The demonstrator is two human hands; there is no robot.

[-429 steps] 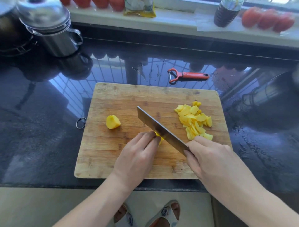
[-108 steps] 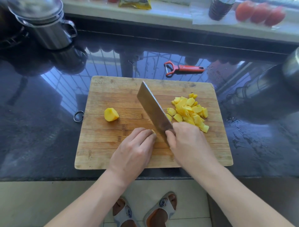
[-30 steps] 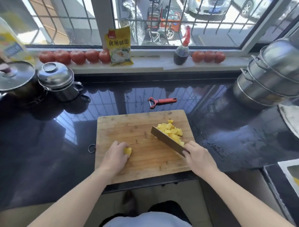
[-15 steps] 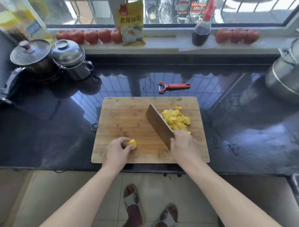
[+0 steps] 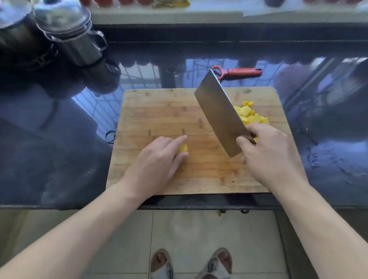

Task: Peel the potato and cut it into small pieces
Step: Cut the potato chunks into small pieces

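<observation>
Two hands work over the wooden cutting board (image 5: 159, 111): left hand (image 5: 157, 159) pinches a yellow potato chunk (image 5: 182, 148), right hand (image 5: 268, 157) grips a raised steel cleaver (image 5: 218, 111).

Home kitchen. Glossy black stone bench (image 5: 59, 151) reflected a barred window; wooden chopping board (image 5: 159, 111) lay on it w/ a red-handled peeler (image 5: 242, 71) just behind. Lidded steel pots (image 5: 73, 37) stood at back left. Sill (image 5: 199, 14) above held tomatoes (image 5: 119, 1) & a yellow food packet (image 5: 171, 3), both cropped. Tiled floor (image 5: 199, 229) below, feet in slippers (image 5: 216, 266).
</observation>
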